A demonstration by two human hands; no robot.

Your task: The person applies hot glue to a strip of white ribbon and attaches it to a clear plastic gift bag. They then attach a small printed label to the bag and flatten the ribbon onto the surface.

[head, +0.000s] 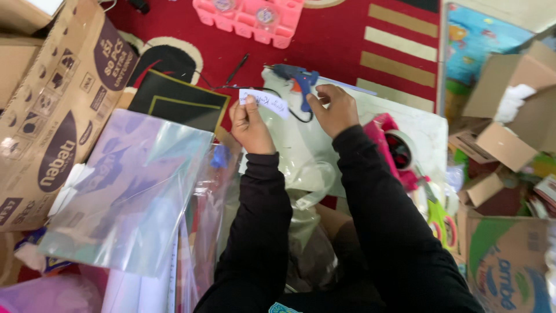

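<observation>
My left hand (249, 126) pinches a small white paper strip (265, 101) with handwriting, held above a white board (417, 124) on the red carpet. My right hand (333, 109) is just right of the strip, fingers curled, next to the handle of a blue glue gun (296, 79) that lies on the board's far edge. Whether the right hand grips the gun or only touches it is unclear. Both arms wear black sleeves.
A stack of clear plastic sheets (130, 191) lies at left beside a big cardboard box (58, 110). A black card (176, 101) and a pink tray (252, 17) lie ahead. A tape roll (399, 150) and open boxes (509, 133) crowd the right.
</observation>
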